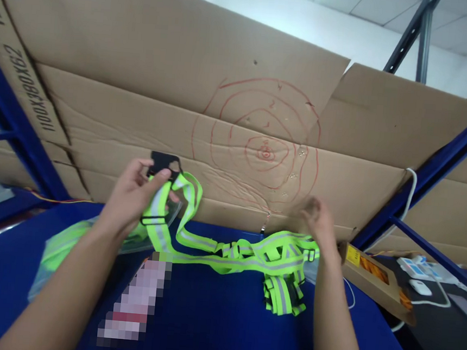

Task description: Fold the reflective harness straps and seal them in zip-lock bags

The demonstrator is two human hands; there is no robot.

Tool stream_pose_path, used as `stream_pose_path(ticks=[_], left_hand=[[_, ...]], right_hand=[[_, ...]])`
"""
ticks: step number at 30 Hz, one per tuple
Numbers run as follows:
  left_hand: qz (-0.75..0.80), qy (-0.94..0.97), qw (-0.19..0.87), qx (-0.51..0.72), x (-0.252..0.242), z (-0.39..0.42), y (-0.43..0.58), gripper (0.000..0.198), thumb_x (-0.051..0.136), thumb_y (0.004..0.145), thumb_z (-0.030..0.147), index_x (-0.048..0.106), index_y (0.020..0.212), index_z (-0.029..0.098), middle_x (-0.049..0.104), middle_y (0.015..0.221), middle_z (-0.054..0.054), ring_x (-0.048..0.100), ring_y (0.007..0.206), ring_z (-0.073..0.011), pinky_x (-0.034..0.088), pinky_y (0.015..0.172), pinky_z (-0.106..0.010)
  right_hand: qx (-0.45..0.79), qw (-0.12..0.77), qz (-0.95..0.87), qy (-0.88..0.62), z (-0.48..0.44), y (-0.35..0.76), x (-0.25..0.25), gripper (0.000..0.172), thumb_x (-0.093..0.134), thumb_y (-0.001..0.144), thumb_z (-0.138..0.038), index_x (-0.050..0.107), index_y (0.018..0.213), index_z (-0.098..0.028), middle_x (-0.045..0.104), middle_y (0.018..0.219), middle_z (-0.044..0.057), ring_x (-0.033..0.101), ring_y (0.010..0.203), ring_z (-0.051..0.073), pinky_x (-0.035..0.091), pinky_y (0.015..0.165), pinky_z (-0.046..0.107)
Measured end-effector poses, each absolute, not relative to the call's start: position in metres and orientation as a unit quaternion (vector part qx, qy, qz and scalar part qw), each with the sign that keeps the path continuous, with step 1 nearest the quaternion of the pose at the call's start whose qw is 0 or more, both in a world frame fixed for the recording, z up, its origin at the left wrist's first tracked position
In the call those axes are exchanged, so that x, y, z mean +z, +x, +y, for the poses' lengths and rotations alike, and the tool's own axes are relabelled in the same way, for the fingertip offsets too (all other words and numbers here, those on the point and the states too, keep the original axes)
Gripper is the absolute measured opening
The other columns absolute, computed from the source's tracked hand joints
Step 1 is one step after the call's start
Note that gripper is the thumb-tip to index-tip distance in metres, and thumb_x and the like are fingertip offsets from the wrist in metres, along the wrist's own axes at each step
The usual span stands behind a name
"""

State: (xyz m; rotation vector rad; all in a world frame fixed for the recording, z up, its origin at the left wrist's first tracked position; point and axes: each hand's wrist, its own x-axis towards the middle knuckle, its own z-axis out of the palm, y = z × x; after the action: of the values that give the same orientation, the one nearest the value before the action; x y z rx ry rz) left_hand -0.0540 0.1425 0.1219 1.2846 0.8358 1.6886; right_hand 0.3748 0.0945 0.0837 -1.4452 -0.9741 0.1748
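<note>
While the left hand (133, 196) pinches one end of the neon-yellow reflective strap vest (227, 250) just below its black buckle (164, 164), raised before the cardboard (143, 80), the rest lies bunched on the blue table (223, 332). The right hand (317, 223) shows blurred at that bunch; its grip cannot be told.

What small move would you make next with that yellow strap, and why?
Probably lower the right hand onto the bunched part of the strap and grip it. The left hand holds the end with the buckle raised, while the rest lies tangled on the table, so one hand alone seems unlikely to straighten it. The right hand, blurred, is close to that bundle.
</note>
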Motion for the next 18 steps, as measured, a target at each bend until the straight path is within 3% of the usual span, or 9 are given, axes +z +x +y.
stream_pose_path(ticks=[1,3,5,6,10,12,15,18], left_hand=[[0.331,0.547,0.447,0.625,0.124,0.131,-0.043,0.056,0.087,0.070,0.042,0.046,0.104,0.025,0.069,0.059,0.003,0.061,0.037,-0.0196,0.049,0.033,-0.025],[0.310,0.595,0.490,0.557,0.127,0.109,-0.023,0.048,0.082,0.077,0.046,0.047,0.103,0.027,0.067,0.056,0.003,0.058,0.034,-0.0200,0.047,0.031,-0.027],[0.271,0.653,0.484,0.516,0.127,0.094,-0.009,0.038,0.077,0.081,0.046,0.052,0.101,0.026,0.069,0.065,0.000,0.063,0.042,-0.0202,0.050,0.036,-0.028],[0.260,0.677,0.449,0.522,0.127,0.090,-0.004,0.034,0.076,0.083,0.045,0.054,0.099,0.025,0.071,0.074,-0.002,0.067,0.051,-0.0200,0.054,0.043,-0.029],[0.295,0.697,0.275,0.592,0.120,0.092,0.002,0.030,0.077,0.081,0.041,0.057,0.097,0.025,0.072,0.097,-0.005,0.072,0.087,-0.0223,0.058,0.071,-0.031],[0.316,0.695,0.256,0.593,0.115,0.097,0.001,0.033,0.076,0.082,0.042,0.055,0.102,0.026,0.072,0.100,-0.006,0.071,0.093,-0.0232,0.057,0.072,-0.031],[0.328,0.678,0.290,0.591,0.111,0.099,0.002,0.035,0.074,0.085,0.044,0.051,0.107,0.028,0.071,0.091,-0.004,0.071,0.069,-0.0196,0.054,0.055,-0.027],[0.317,0.610,0.346,0.638,0.115,0.094,0.001,0.044,0.079,0.080,0.044,0.047,0.107,0.029,0.067,0.073,0.003,0.063,0.044,-0.0167,0.046,0.037,-0.023]], right_hand=[[0.107,0.620,-0.485,-0.608,0.094,0.352,0.086,0.059,0.091,0.056,-0.024,0.068,0.110,-0.024,0.068,0.126,0.008,0.058,0.127,0.028,0.039,0.115,0.047],[0.223,0.527,-0.668,-0.476,0.088,0.301,0.089,0.072,0.085,0.073,-0.035,0.055,0.138,-0.029,0.054,0.148,0.007,0.047,0.140,0.025,0.030,0.121,0.047],[0.293,0.467,-0.742,-0.381,0.079,0.254,0.089,0.088,0.085,0.074,-0.040,0.041,0.150,-0.034,0.042,0.158,0.004,0.038,0.147,0.024,0.026,0.123,0.045],[0.311,0.459,-0.752,-0.357,0.074,0.234,0.089,0.087,0.084,0.077,-0.040,0.040,0.151,-0.035,0.042,0.159,0.003,0.037,0.147,0.024,0.027,0.123,0.044],[0.397,0.479,-0.721,-0.305,0.060,0.197,0.088,0.040,0.059,0.095,-0.033,0.057,0.135,-0.028,0.067,0.128,0.003,0.062,0.122,0.022,0.043,0.110,0.040],[0.489,0.461,-0.672,-0.310,0.057,0.197,0.091,0.034,0.053,0.095,-0.030,0.061,0.127,-0.026,0.072,0.115,0.002,0.070,0.102,0.021,0.052,0.097,0.037],[0.589,0.406,-0.625,-0.312,0.054,0.204,0.097,0.036,0.048,0.094,-0.034,0.055,0.129,-0.027,0.071,0.113,0.002,0.070,0.073,0.017,0.055,0.071,0.032],[0.503,0.377,-0.703,-0.332,0.054,0.211,0.094,0.051,0.061,0.090,-0.045,0.048,0.136,-0.030,0.067,0.119,0.004,0.067,0.076,0.018,0.052,0.071,0.032]])
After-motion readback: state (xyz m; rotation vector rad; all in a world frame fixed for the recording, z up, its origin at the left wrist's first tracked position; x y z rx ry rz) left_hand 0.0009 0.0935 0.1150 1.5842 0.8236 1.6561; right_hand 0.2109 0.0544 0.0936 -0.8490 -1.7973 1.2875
